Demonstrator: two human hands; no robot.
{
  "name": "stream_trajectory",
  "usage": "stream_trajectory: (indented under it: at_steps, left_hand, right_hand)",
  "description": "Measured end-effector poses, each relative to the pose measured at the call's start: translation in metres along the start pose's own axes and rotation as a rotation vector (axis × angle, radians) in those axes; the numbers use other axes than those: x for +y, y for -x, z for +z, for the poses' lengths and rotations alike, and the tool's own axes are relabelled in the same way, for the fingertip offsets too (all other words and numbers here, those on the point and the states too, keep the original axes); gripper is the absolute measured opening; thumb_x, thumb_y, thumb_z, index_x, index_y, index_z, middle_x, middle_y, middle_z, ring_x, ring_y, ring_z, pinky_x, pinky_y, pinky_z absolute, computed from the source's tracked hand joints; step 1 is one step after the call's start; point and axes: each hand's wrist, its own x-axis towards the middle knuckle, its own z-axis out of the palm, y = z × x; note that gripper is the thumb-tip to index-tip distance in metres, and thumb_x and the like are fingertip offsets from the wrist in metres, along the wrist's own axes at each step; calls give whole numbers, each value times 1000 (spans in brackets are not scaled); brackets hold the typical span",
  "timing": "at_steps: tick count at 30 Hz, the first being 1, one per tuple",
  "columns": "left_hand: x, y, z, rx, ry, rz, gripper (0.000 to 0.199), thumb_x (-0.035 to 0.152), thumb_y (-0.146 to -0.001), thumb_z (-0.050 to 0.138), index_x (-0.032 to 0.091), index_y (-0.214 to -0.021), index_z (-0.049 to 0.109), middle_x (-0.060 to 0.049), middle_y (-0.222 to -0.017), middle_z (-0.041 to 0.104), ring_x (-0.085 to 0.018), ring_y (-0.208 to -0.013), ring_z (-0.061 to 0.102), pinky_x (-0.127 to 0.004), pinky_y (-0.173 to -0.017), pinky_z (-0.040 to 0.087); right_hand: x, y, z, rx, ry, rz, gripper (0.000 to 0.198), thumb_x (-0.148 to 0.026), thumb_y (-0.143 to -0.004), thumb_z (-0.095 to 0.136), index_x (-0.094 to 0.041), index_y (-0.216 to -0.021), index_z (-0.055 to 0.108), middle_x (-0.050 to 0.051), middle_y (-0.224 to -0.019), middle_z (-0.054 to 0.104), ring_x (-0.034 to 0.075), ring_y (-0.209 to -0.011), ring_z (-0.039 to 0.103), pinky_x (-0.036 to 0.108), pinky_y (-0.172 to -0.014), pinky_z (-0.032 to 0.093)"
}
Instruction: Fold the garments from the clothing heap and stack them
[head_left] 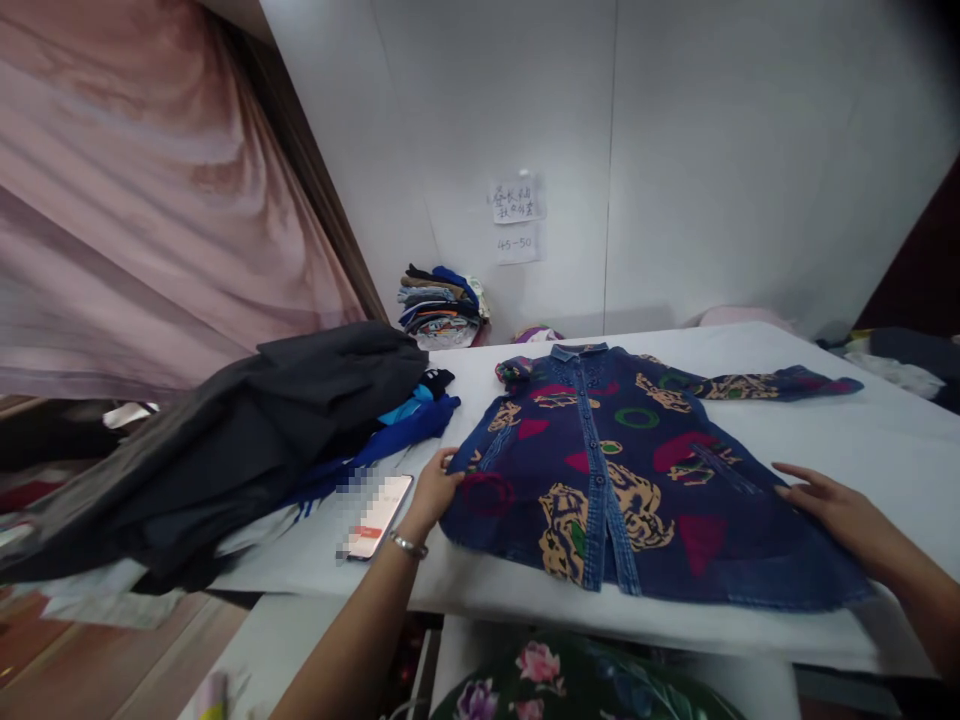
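A long-sleeved button-front shirt (645,480) lies spread face up on the white table, collar pointing away from me. It is navy with red, green and tan prints and denim trim. My left hand (435,492), with a bracelet at the wrist, has its fingers closed on the shirt's left side edge. At the opposite side edge, my right hand (825,502) rests with fingers stretched and apart, touching the cloth. One sleeve reaches out to the right; the left one is folded back, mostly out of sight.
Dark garments and blue pieces form a heap (300,420) at the left. Beside it lies a phone (381,515). Folded clothes (441,305) are stacked at the back under paper signs (517,220) on the wall. A pink curtain (135,180) hangs on the left. White table (892,460) surface extends right.
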Motion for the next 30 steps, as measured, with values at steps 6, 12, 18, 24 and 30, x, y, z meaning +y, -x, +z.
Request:
stream_trajectory:
  at_steps: [6,12,18,24,30]
  left_hand:
    - [-30,4,-5,-107,-273,-119,59,39,-71,70,11,-121,58,-13,-106,69,-26,-98,65,-31,-84,49]
    - [-11,15,-13,-340,268,-186,51,60,-69,64,19,-98,70,-7,-106,72,-26,-101,65,-34,-91,49]
    - [-25,37,-19,-403,401,-180,56,60,-68,61,31,-116,66,-1,-117,68,-28,-110,62,-36,-89,51]
    - [-5,54,-19,-341,373,-95,95,35,-57,75,38,-143,35,2,-134,56,-26,-119,55,-33,-95,49]
    - [-15,45,-22,-218,75,-127,101,27,-51,60,34,-146,27,-1,-120,66,-26,-91,67,-34,-73,54]
  right_hand:
    - [21,-2,0,-88,-72,88,52,-46,-51,68,-29,-100,65,10,-80,72,32,-75,68,40,-68,52]
    - [13,25,0,-176,-238,199,86,-57,-60,69,-38,-139,41,15,-128,59,31,-107,62,40,-88,50]
    - [35,47,-3,-250,-411,251,99,-54,-57,74,-52,-142,24,9,-129,58,29,-108,61,40,-88,52]
    - [11,58,-2,-240,-477,186,100,-42,-46,84,-51,-135,41,1,-134,55,31,-118,54,38,-93,51]
    - [31,45,-16,-238,-318,118,60,-47,-46,82,-50,-105,67,0,-137,51,29,-124,48,35,-98,45]
